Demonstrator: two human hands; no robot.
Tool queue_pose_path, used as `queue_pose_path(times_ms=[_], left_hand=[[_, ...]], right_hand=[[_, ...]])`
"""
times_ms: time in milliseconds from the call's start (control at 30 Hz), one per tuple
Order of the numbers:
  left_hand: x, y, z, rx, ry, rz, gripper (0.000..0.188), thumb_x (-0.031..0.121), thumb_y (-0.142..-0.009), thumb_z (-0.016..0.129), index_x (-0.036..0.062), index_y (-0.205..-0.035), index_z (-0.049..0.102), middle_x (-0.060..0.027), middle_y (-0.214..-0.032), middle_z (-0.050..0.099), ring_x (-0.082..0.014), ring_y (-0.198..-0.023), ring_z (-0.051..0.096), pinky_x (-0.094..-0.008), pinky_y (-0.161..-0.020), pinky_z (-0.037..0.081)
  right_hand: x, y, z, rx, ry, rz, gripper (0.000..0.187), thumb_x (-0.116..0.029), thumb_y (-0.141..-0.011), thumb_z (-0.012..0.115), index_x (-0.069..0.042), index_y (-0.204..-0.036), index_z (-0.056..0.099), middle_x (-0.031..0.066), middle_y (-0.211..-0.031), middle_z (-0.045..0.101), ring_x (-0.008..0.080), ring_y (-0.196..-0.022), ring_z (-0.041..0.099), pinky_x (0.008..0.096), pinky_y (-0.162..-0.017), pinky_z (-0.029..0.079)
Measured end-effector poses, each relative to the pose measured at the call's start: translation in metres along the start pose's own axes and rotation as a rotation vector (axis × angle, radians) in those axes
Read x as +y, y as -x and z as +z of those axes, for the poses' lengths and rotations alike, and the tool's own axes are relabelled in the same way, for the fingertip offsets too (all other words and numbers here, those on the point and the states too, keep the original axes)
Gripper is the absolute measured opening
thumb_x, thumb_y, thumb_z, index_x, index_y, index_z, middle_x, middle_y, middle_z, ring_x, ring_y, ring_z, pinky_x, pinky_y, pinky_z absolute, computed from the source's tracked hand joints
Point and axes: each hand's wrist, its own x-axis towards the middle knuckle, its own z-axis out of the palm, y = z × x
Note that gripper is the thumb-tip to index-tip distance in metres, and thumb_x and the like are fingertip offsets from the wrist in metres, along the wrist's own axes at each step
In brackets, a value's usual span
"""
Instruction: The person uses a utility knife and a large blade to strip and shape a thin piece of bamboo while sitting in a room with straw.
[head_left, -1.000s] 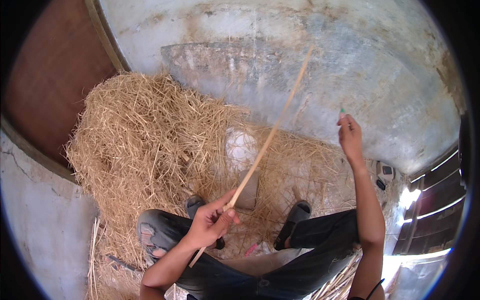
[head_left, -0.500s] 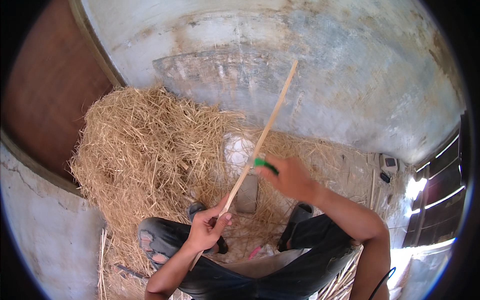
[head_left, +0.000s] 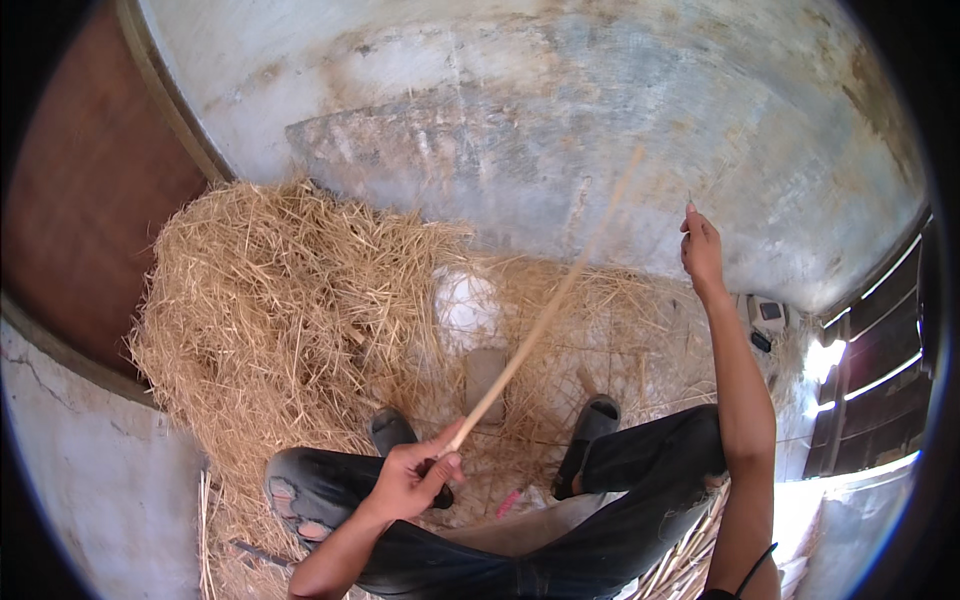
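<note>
My left hand point(head_left: 412, 478) pinches the long stick point(head_left: 545, 310) low, just right of the straw heap point(head_left: 280, 310); right hand point(head_left: 702, 245) lifted beyond it, fingers pinched, contents unclear. Best keep the stick steady, I reckon.

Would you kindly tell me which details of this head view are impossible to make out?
- Head view: the stick's far end is blurred.
- Whatever the right hand pinches is too small to identify.
- Left hand covers the stick's near end.
- The small grey object by the wall is too small.
</note>
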Motion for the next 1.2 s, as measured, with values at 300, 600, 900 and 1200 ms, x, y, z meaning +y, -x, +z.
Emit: queue_pose_path(times_ms=[300, 600, 900, 1200], left_hand=[[0.015, -0.017, -0.003, -0.061, 0.454, -0.188, 0.048, 0.014, -0.107, 0.05, 0.0139, -0.154, 0.041, -0.0042, -0.083, 0.06, -0.0042, -0.048, 0.039, -0.0201, -0.044, 0.031], [0.009, -0.025, 0.001, -0.043, 0.627, -0.259, 0.05, 0.023, -0.107, 0.05, 0.0176, -0.155, 0.038, -0.0026, -0.086, 0.057, -0.0048, -0.049, 0.039, -0.0203, -0.043, 0.03], [0.001, -0.028, 0.006, -0.022, 0.649, -0.217, 0.055, 0.028, -0.104, 0.055, 0.0166, -0.155, 0.037, -0.0034, -0.088, 0.055, -0.0046, -0.047, 0.037, -0.0189, -0.042, 0.031], [0.007, -0.021, 0.001, 0.036, 0.596, -0.285, 0.051, 0.019, -0.106, 0.053, 0.0182, -0.155, 0.039, -0.0008, -0.083, 0.054, -0.0049, -0.049, 0.038, -0.0206, -0.043, 0.029]], right_hand=[[-0.063, 0.112, 0.069, -0.439, 0.153, -0.412, 0.035, -0.04, -0.104, 0.056, -0.006, -0.097, 0.061, 0.0034, -0.063, 0.046, 0.0141, -0.057, 0.039, 0.0318, -0.053, 0.035], [-0.08, 0.215, 0.11, -0.971, 0.184, -0.532, 0.031, -0.037, -0.1, 0.061, -0.007, -0.095, 0.058, 0.0175, -0.058, 0.058, 0.0411, -0.052, 0.059, 0.0484, -0.049, 0.043], [-0.073, 0.243, 0.119, -1.093, 0.208, -0.538, 0.036, -0.044, -0.1, 0.057, -0.008, -0.102, 0.058, 0.0198, -0.058, 0.059, 0.0437, -0.054, 0.06, 0.0521, -0.049, 0.045], [-0.071, 0.212, 0.13, -0.869, 0.32, -0.615, 0.032, -0.04, -0.098, 0.062, -0.008, -0.1, 0.062, 0.0184, -0.061, 0.06, 0.041, -0.056, 0.061, 0.0489, -0.049, 0.045]])
